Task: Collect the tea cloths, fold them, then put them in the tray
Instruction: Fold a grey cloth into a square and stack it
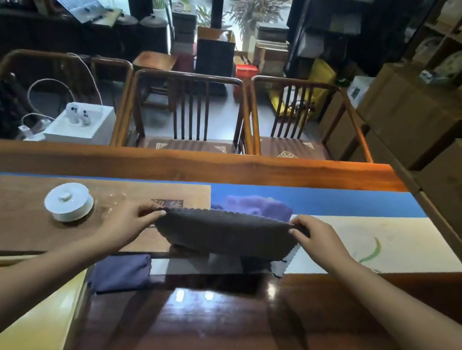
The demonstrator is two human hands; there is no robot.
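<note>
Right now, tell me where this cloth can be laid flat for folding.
Glossy dark tabletop between both forearms is bare. The pale mat beyond the right hand too. Crowded left: lidded white cup, folded blue cloth, tray.

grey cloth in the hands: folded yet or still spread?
Spread, not folded: the grey cloth hangs stretched between left hand and right hand, each pinching a top corner, above the table.

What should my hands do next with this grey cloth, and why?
Probably bring the held edge toward you to fold the grey cloth in half. The left hand and right hand pinch its top corners, it hangs unfolded above the table, and the tray waits at your left.
</note>
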